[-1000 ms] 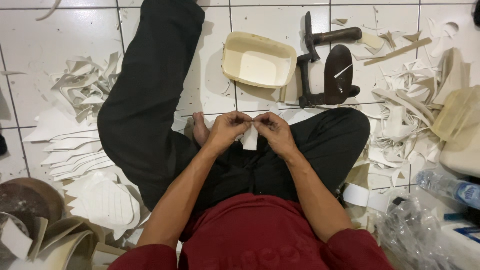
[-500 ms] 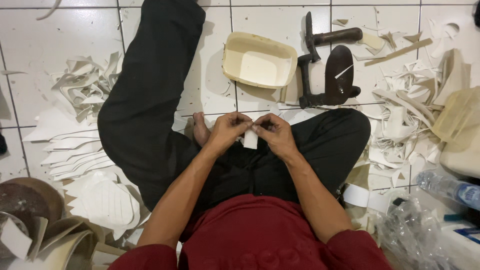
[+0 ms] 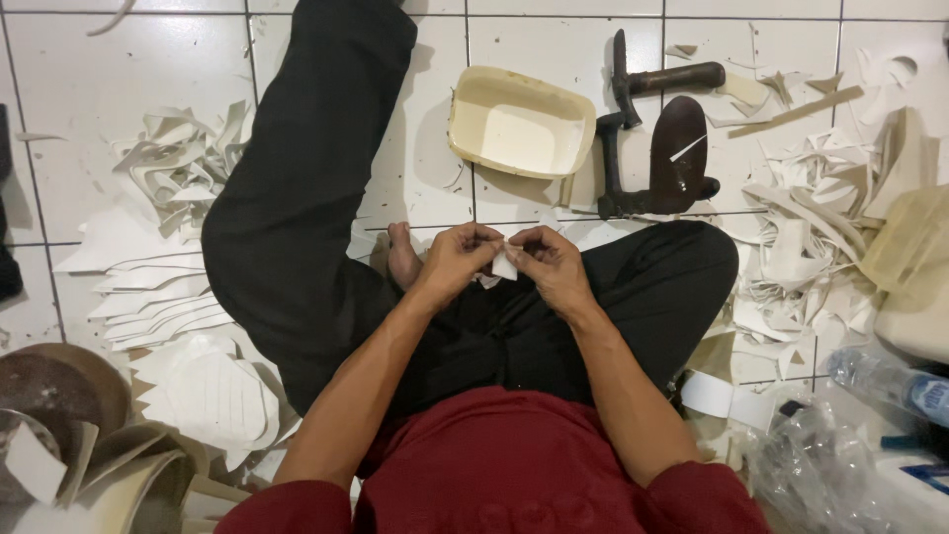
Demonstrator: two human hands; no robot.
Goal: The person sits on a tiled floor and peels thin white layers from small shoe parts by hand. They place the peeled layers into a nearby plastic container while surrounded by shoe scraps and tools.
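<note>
Our left hand [image 3: 457,259] and right hand [image 3: 547,262] both pinch a small white scrap [image 3: 504,265] near the cream tray [image 3: 465,117]; uneven pulling might tear it.

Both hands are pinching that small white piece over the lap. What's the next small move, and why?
Probably keep peeling or folding the small white piece: the left hand and right hand both pinch it at its edges between the fingertips, nothing is finished or set down, and the cream tray lies beyond reach of a quick drop.

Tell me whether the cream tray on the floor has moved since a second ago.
No. The cream tray sits in the same spot on the tiles, beside the dark iron stand, exactly as before.
</note>
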